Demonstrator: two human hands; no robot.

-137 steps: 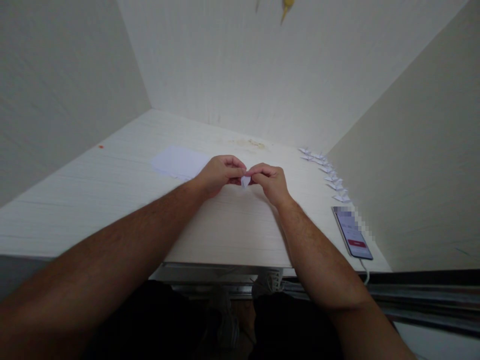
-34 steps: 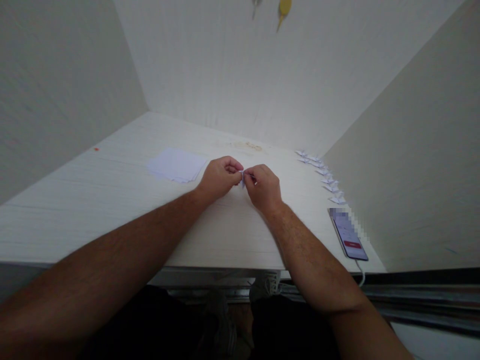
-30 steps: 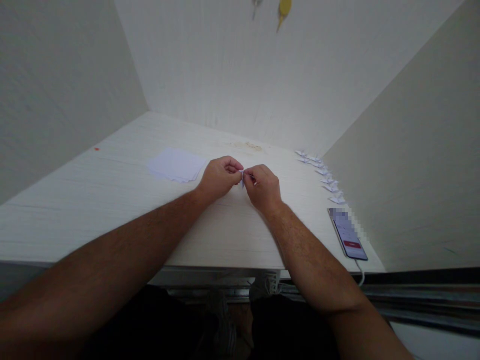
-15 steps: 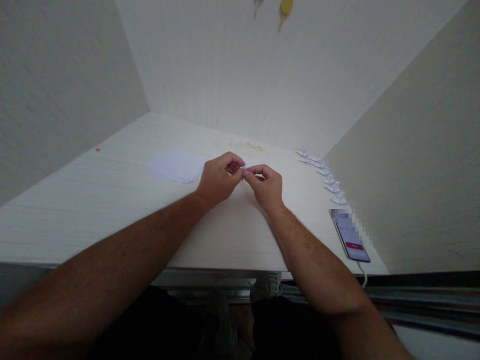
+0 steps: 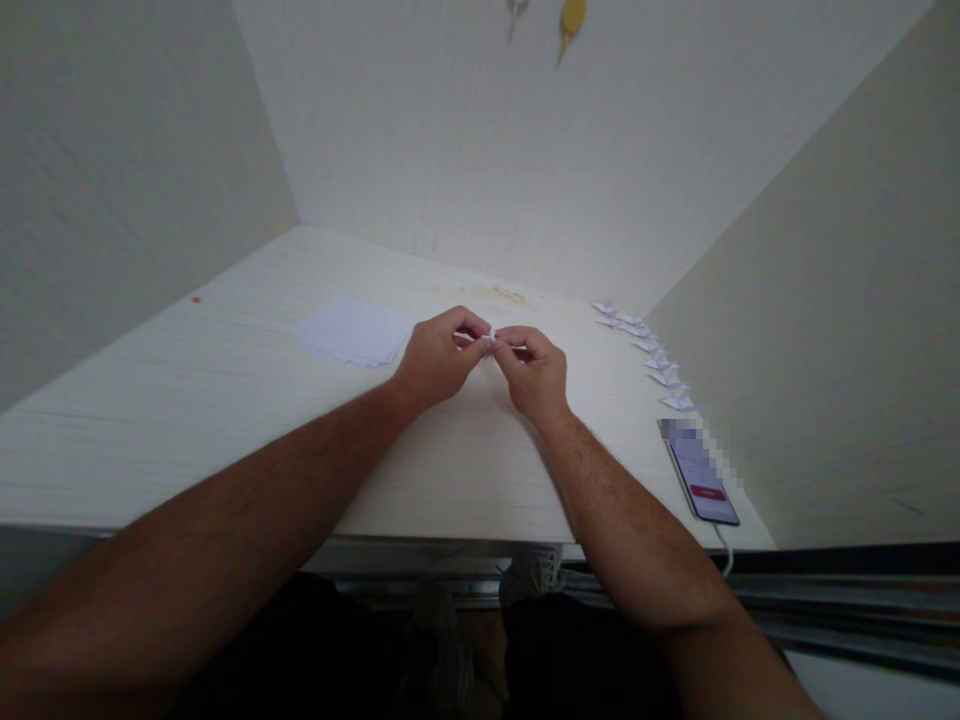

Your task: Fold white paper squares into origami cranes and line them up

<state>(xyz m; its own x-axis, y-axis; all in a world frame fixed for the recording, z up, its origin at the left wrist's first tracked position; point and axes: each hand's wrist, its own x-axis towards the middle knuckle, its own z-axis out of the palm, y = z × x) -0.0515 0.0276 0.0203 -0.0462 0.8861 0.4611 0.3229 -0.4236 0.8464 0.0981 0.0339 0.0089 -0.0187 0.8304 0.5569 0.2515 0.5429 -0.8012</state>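
Between my fingertips is a small piece of folded white paper (image 5: pixel 492 340), mostly hidden by the fingers. My left hand (image 5: pixel 441 352) pinches it from the left, thumb and forefinger closed on it. From the right, my right hand (image 5: pixel 537 370) pinches the same paper, its fingertips close against those of the left. Both hands are over the middle of the white table (image 5: pixel 450 470). Left of my left hand lies a loose stack of white paper sheets (image 5: pixel 356 330). Several small folded white paper figures (image 5: pixel 666 378) stand in a line along the right side.
A phone (image 5: pixel 699 472) with a cable (image 5: pixel 724 550) lies near the table's front right corner. Panels enclose the table at the left, back and right. A small orange bit (image 5: pixel 196 300) lies far left. A yellow object (image 5: pixel 572 18) hangs on the back wall.
My fingertips have shifted slightly around the folded paper and come closer together. The right hand has tilted a little. The sheets, figures and phone stay in place.
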